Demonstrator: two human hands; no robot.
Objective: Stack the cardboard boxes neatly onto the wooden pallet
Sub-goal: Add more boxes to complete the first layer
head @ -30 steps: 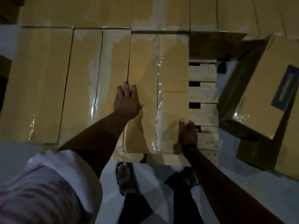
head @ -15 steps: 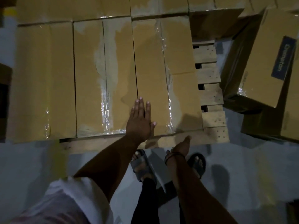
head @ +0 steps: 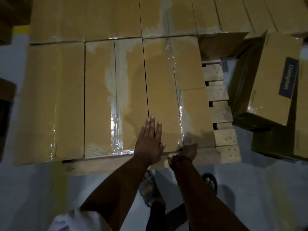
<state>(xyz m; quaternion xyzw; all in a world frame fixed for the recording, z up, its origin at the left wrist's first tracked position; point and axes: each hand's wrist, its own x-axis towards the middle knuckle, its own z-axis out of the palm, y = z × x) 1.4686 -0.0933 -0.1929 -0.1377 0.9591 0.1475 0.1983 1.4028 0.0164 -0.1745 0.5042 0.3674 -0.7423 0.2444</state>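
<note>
Long taped cardboard boxes lie side by side on the wooden pallet (head: 221, 112), whose bare slats show at the right. My left hand (head: 150, 140) lies flat with straight fingers on the near end of the rightmost box (head: 166, 90), over its seam with the neighbouring box (head: 115, 97). My right hand (head: 187, 150) is at that box's near bottom edge, against the pallet's front board. Its fingers are tucked out of sight under the edge. A second row of boxes (head: 113, 15) fills the far side.
A loose box with a blue label (head: 273, 80) lies tilted on the floor to the right, on top of another box (head: 291, 139). My sandalled feet (head: 150, 187) stand on the grey floor just in front of the pallet. Dark objects sit at the left edge.
My left hand slid back toward the box's near end. My right hand dropped from the box's near right end to its front bottom edge. The box now sits further onto the pallet.
</note>
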